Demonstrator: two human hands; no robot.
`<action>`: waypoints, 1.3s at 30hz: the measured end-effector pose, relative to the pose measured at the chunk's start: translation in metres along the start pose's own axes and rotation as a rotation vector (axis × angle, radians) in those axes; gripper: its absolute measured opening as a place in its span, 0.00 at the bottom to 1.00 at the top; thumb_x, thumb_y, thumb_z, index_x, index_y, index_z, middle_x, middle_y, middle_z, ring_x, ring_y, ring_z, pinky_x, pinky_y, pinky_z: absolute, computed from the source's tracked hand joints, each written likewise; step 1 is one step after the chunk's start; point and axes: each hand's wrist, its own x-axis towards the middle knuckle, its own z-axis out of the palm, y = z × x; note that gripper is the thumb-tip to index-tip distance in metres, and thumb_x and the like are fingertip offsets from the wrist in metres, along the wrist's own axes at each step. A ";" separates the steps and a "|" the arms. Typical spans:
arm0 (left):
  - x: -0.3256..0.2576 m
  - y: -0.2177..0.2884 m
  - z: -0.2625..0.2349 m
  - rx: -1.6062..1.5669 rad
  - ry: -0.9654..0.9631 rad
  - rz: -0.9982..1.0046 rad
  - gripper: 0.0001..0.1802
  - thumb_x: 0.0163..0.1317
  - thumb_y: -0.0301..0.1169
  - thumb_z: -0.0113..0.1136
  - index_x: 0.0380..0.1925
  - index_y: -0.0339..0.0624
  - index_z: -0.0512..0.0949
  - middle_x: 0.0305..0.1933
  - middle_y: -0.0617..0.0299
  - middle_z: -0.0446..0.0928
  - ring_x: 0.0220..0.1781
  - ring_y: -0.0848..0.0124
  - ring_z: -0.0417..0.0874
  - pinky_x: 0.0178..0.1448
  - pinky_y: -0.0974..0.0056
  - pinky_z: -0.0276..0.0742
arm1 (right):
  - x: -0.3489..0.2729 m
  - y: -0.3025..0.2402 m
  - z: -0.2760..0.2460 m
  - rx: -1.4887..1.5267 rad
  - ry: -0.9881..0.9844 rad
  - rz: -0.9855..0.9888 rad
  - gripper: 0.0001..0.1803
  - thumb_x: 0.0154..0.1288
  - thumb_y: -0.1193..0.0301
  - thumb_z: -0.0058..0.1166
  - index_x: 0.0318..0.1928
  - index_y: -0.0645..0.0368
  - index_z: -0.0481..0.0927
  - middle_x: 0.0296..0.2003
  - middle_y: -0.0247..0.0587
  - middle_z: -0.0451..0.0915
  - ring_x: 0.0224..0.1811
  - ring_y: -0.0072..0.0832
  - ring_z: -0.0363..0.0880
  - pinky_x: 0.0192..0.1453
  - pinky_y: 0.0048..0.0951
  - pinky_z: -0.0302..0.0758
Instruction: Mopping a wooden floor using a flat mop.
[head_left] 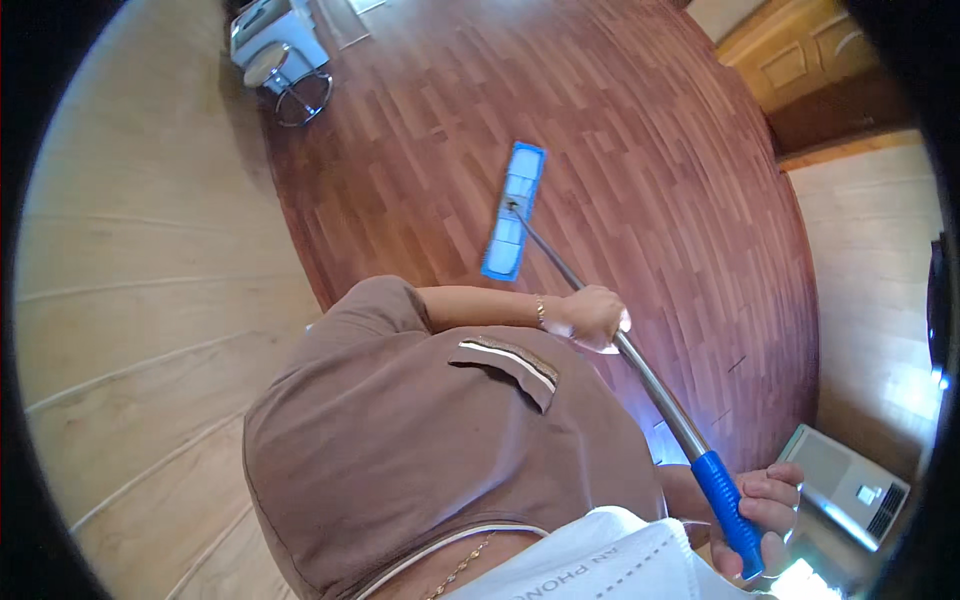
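A flat mop (660, 390) with a long metal pole runs slantwise in front of my body. Its rectangular blue head (507, 232) rests on the reddish-brown plank floor (640, 190). My left hand (592, 315), with a bracelet at the wrist, is wrapped round the middle of the pole. Lower right, my right hand (768, 505) holds the blue ribbed grip (728, 510) at the pole's top end; part of that hand is hidden behind the grip.
A pale wall (150, 300) bounds the floor on the left. A round stool (270, 65) stands beside a white cabinet-like unit (300, 35) at the far left. Wooden furniture (800, 65) is at the far right. A grey-white appliance (840, 480) sits near my right hand.
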 end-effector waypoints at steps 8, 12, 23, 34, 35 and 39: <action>-0.110 -0.020 -0.035 0.133 -0.008 -0.362 0.10 0.41 0.38 0.62 0.19 0.44 0.80 0.25 0.50 0.79 0.31 0.48 0.81 0.35 0.47 0.75 | 0.000 0.030 0.074 0.601 0.008 0.045 0.38 0.60 0.27 0.34 0.40 0.51 0.70 0.24 0.36 0.69 0.23 0.29 0.65 0.33 0.37 0.59; -0.167 -0.045 -0.050 0.112 0.103 -0.422 0.11 0.42 0.36 0.63 0.16 0.43 0.73 0.22 0.50 0.76 0.32 0.46 0.78 0.34 0.46 0.71 | 0.021 0.060 0.098 0.990 -0.665 -0.051 0.19 0.55 0.58 0.67 0.37 0.54 0.73 0.31 0.43 0.83 0.38 0.38 0.85 0.42 0.43 0.78; -0.291 -0.147 -0.041 0.542 0.395 -0.972 0.14 0.48 0.44 0.67 0.26 0.46 0.79 0.35 0.52 0.80 0.44 0.51 0.81 0.45 0.47 0.76 | -0.066 0.070 0.227 1.122 -0.807 0.609 0.07 0.55 0.77 0.64 0.29 0.58 0.77 0.36 0.40 0.84 0.57 0.44 0.77 0.66 0.50 0.60; -0.275 -0.205 -0.049 0.549 0.665 -1.120 0.12 0.55 0.39 0.65 0.29 0.45 0.76 0.37 0.54 0.77 0.45 0.52 0.78 0.47 0.50 0.75 | -0.073 0.096 0.255 1.182 -0.879 0.660 0.10 0.58 0.76 0.63 0.27 0.60 0.73 0.33 0.39 0.79 0.50 0.38 0.76 0.68 0.45 0.63; -0.264 -0.209 -0.050 0.555 0.660 -1.110 0.12 0.55 0.39 0.65 0.29 0.45 0.76 0.37 0.54 0.77 0.45 0.52 0.78 0.47 0.50 0.75 | -0.070 0.104 0.250 1.177 -0.872 0.611 0.09 0.58 0.75 0.64 0.28 0.61 0.74 0.33 0.38 0.79 0.52 0.39 0.75 0.68 0.45 0.63; -0.197 -0.215 -0.053 0.538 0.757 -0.780 0.12 0.52 0.36 0.68 0.24 0.44 0.75 0.27 0.51 0.76 0.35 0.51 0.78 0.40 0.50 0.72 | -0.052 0.120 0.206 1.044 -0.756 0.526 0.09 0.56 0.78 0.64 0.27 0.61 0.74 0.30 0.38 0.79 0.47 0.38 0.79 0.66 0.48 0.66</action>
